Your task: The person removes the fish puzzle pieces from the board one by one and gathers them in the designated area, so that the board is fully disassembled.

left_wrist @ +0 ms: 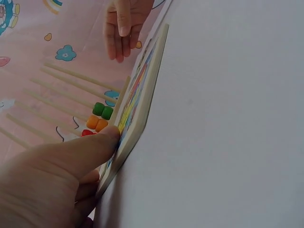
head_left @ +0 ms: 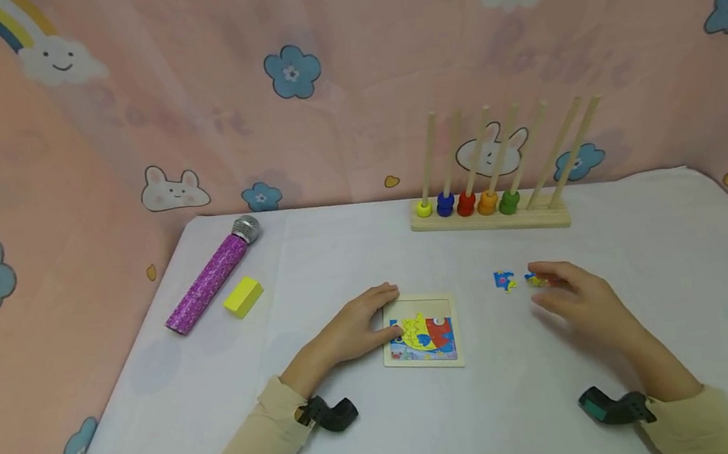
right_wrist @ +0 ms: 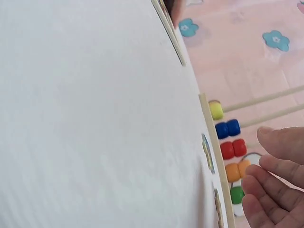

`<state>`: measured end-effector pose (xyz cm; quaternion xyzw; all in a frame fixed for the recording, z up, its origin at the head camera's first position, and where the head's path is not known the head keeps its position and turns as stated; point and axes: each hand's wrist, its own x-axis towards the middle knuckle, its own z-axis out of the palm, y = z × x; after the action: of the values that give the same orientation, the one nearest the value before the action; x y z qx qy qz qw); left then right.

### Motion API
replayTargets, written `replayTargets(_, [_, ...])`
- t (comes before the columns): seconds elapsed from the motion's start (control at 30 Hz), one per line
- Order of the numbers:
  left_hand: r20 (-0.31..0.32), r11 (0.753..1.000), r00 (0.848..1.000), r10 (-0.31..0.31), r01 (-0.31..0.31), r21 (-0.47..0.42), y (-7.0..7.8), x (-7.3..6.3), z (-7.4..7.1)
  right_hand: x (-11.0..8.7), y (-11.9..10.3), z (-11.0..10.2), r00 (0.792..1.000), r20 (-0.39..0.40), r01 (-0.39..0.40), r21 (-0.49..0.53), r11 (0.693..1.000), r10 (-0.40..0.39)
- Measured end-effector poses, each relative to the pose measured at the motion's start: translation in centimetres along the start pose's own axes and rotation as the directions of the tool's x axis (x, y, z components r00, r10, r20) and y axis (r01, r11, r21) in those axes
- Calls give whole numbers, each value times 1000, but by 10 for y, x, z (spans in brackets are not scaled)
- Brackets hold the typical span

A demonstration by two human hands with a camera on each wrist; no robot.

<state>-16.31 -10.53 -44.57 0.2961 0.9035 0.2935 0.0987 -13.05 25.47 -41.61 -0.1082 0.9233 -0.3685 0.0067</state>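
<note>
A wooden jigsaw puzzle board (head_left: 455, 330) with a partly filled colourful picture lies flat on the white table. My left hand (head_left: 356, 328) holds the board at its left side, the thumb over the picture and the fingers along the edge; the left wrist view shows the thumb (left_wrist: 102, 145) on the near part of the frame. To the right of the board lie two small puzzle pieces, a blue one (head_left: 504, 281) and a yellow-and-blue one (head_left: 534, 280). My right hand (head_left: 584, 305) hovers at the second piece, partly covering it, fingers relaxed and apart from the thumb.
A wooden peg rack (head_left: 491, 222) with coloured beads stands at the back right, its rods upright. At the left lie a glittery purple microphone (head_left: 212, 281) and a yellow block (head_left: 244, 297). A pink patterned cloth (head_left: 348, 106) hangs behind the table.
</note>
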Motion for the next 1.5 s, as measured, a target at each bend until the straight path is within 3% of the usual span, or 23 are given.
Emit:
replayTargets(0.3, [54,999,998,-38,38,-2,4,-11,2,6,-40,38,990,106,83,69,994,-90])
replayTargets(0.5, [37,1000,999,-16,16,-8,4,-23,6,12,-68,64,974,171,126,129,984,-147])
replayTargets(0.77, [-1,1000,1000,3,-3,8,-1,-25,7,24,-94,93,940,244,197,185,963,-239])
replayTargets(1.13, [4,1000,1000,7,-7,-15,-2,-28,11,31,-106,116,930,255,234,143,962,-265])
replayTargets(1.5, [-8,1000,1000,28,-28,-5,-1,-27,8,32,-103,132,948,193,243,78,967,-254])
